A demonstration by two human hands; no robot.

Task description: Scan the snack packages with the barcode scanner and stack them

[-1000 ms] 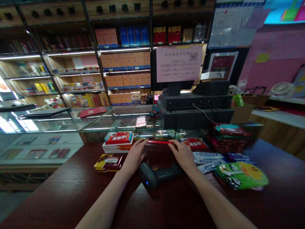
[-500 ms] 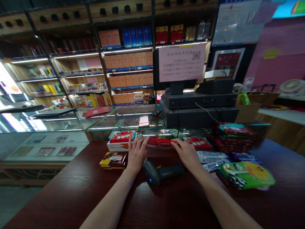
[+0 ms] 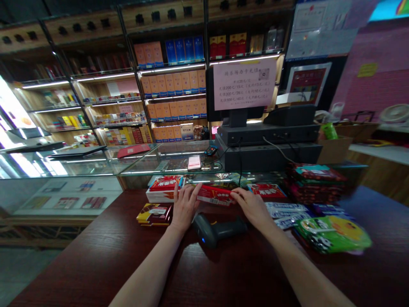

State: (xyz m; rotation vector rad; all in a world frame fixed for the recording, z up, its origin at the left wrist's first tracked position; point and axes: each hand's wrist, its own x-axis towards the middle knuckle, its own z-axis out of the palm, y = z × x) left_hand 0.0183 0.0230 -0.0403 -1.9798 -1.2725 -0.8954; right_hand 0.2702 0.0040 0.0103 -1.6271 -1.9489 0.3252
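Observation:
A long red snack box [image 3: 214,195] with a barcode on its near side is held by its two ends above the dark wooden counter. My left hand [image 3: 185,209] lies over the left end, with the box edge between its thumb and forefinger. At the other end, the fingers of my right hand [image 3: 251,207] pinch the corner. Just below the box rests a dark grey barcode scanner [image 3: 217,230] with a blue light. Left of my left hand lie yellow-brown snack packs [image 3: 155,214]; behind them sits a white and red box [image 3: 162,189].
Blue and white packets [image 3: 286,211], a green panda-print pack [image 3: 332,234] and a stack of dark red packs [image 3: 315,183] lie at right. Behind stands a cash register [image 3: 268,140] with a paper sign. A glass display case [image 3: 172,151] runs along the back.
The red snack box has tipped so that its barcoded side faces me more. Both hands stay at its ends, and the view has shifted slightly.

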